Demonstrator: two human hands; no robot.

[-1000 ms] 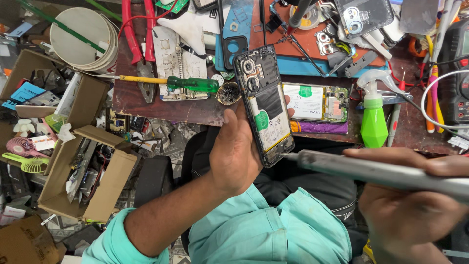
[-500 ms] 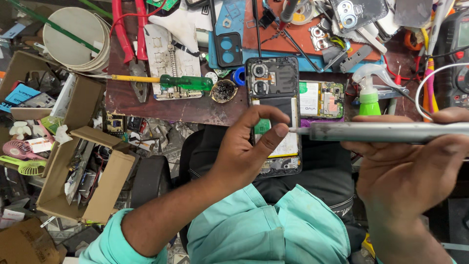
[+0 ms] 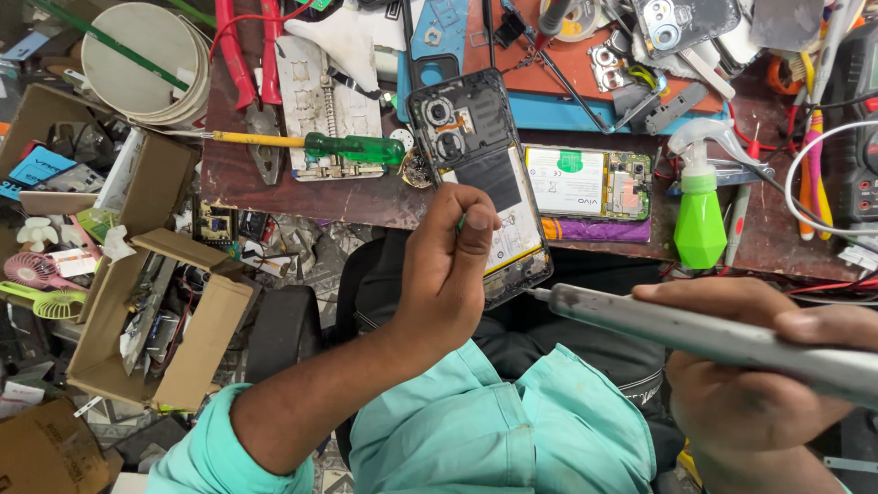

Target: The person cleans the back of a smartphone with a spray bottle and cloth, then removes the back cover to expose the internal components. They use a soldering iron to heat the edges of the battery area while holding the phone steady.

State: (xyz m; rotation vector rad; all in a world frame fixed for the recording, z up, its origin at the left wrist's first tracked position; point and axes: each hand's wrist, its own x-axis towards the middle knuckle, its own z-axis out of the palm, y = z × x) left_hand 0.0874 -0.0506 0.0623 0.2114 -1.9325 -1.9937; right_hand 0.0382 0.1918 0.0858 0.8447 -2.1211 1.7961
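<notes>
Left hand (image 3: 448,274): closed around the lower edge of an opened phone (image 3: 480,178), fingers wrapped from the left side, thumb and forefinger pinched over its face with a small green bit showing between them. What the green bit is, cannot tell. Phone is back-cover-off, camera modules and dark inner plate exposed.

Right hand (image 3: 759,384): clenched around a long grey metal driver (image 3: 695,334), held like a pen. Shaft runs nearly level, rising slightly leftward; its tip (image 3: 535,295) sits at the phone's lower right corner, touching or just short of it. Cannot tell which.

Key relation: the phone's long axis runs from upper left (camera end, over the bench edge) down to lower right (held end, over the lap). The driver's axis crosses it at a wide angle, coming in from the right. So the tool tip lies just right of the left hand's grip, at the phone's near end; the camera end is well apart from the tip. The left hand is the nearer hand to the phone body; the right reaches it only through the tool.

Outward: a second opened phone (image 3: 590,183) lies flat on the bench just right of the held one, long axis across. A green spray bottle (image 3: 700,206) stands right of that. A green-handled screwdriver (image 3: 311,144) lies left, on the worn brown bench (image 3: 247,187). Open cardboard boxes (image 3: 146,302) of parts sit lower left, below the bench.
</notes>
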